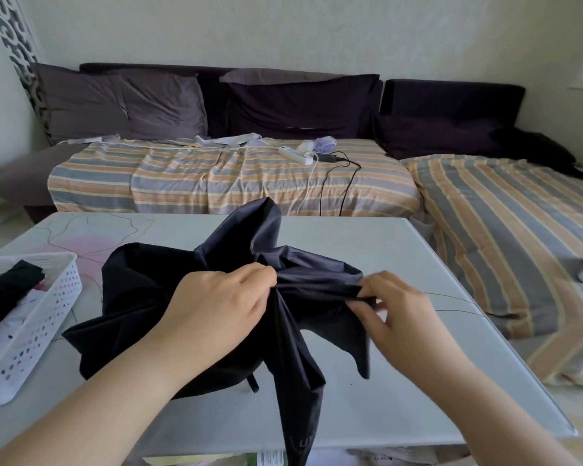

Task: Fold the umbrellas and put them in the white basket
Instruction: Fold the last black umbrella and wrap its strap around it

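A dark navy umbrella (142, 297) lies collapsed on the white table (418, 381), its fabric spread in loose flaps. My left hand (216, 304) is shut on a bunch of the fabric near the middle. My right hand (394, 311) pinches a fold of the same fabric just to the right. One flap hangs over the table's front edge. The white basket (31, 331) stands at the table's left edge and holds dark and white folded items.
Behind the table stands a sofa bed with a striped sheet (233, 176) and dark purple cushions (300, 105). A white power strip (295, 154) with cables lies on it. More striped bedding (519, 247) fills the right side.
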The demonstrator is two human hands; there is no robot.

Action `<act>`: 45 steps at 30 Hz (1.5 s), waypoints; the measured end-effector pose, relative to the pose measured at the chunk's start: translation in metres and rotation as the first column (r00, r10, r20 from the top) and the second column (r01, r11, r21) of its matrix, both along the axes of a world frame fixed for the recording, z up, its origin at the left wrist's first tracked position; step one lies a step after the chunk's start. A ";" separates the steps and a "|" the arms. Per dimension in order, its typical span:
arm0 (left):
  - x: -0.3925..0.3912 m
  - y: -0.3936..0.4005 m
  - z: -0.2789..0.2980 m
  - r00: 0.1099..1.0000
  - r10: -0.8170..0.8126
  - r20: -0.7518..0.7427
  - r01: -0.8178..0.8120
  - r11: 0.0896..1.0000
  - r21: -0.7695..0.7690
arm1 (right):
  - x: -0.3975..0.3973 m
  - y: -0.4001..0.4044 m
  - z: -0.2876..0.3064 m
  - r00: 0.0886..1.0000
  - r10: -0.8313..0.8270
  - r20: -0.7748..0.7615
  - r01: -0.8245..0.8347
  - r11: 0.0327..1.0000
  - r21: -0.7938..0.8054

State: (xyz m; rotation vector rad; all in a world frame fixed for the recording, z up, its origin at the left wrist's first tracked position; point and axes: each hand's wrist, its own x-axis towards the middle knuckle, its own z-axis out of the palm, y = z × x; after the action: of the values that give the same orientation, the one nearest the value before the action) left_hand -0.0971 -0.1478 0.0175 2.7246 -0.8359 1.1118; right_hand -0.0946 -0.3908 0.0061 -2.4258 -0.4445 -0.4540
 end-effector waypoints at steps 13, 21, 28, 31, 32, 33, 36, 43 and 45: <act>-0.002 0.003 -0.002 0.997 -0.072 0.014 0.070 0.992 0.103 | -0.007 -0.009 0.012 0.996 -0.031 -0.089 0.059 0.940 0.335; 0.000 0.006 0.004 0.987 -0.134 -0.083 0.147 0.974 0.175 | -0.002 -0.014 0.008 0.994 -0.033 -0.102 0.062 0.954 0.292; -0.004 0.004 0.003 0.966 -0.157 -0.206 0.177 0.981 0.085 | -0.004 -0.021 -0.003 0.994 -0.003 -0.113 0.002 1.000 -0.004; -0.002 0.003 0.002 0.970 -0.159 -0.184 0.181 0.977 0.110 | -0.008 -0.023 -0.002 1.000 -0.006 -0.024 0.007 1.000 0.030; -0.001 0.003 0.002 0.973 -0.152 -0.174 0.174 0.978 0.115 | -0.009 -0.023 -0.001 1.000 0.009 -0.011 -0.009 0.999 0.033; -0.001 0.003 0.002 0.976 -0.145 -0.166 0.164 0.980 0.113 | -0.010 -0.024 0.000 0.999 0.031 -0.025 -0.030 0.999 0.022; -0.002 0.003 0.003 0.978 -0.140 -0.154 0.157 0.982 0.103 | -0.013 -0.027 0.002 0.987 0.061 -0.148 -0.081 0.988 -0.133; -0.002 0.005 0.002 0.981 -0.152 -0.125 0.164 0.982 0.096 | -0.018 -0.029 0.004 0.936 -0.044 -0.350 -0.073 0.947 -0.314; -0.002 0.006 0.001 0.980 -0.156 -0.125 0.169 0.980 0.102 | -0.022 -0.025 -0.007 0.912 -0.028 -0.410 -0.069 0.973 -0.220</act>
State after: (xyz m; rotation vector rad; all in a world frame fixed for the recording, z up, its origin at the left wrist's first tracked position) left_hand -0.0989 -0.1418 0.0181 2.7175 -1.1111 0.8909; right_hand -0.1163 -0.4161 -0.0012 -2.6437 -0.3508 0.1343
